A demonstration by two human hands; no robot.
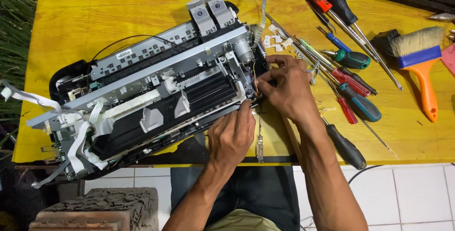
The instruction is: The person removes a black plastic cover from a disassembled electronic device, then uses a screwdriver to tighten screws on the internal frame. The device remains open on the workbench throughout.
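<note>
I see a yellow wooden table (pixel 71 18), its grain showing and the paint worn, and lying slantwise across it the opened printer (pixel 156 93), stripped of its cover. A long grey sheet-metal rail runs its length above a black ribbed plastic bed, with white plastic guides, flat white ribbon cables trailing off the left end, two grey cartridge holders at the top and a small round silver motor (pixel 244 51) at the right end. My left hand (pixel 232 134) rests at the near edge of the printer's right end, fingers bent down onto the black frame; I cannot tell whether they grip anything. My right hand (pixel 284 86) sits just beside the motor, fingers pinched together at thin coloured wires. To the right lie a brush (pixel 419 55) with pale bristles and an orange handle, and a scatter of screwdrivers (pixel 353 93) with red, green and black handles.
</note>
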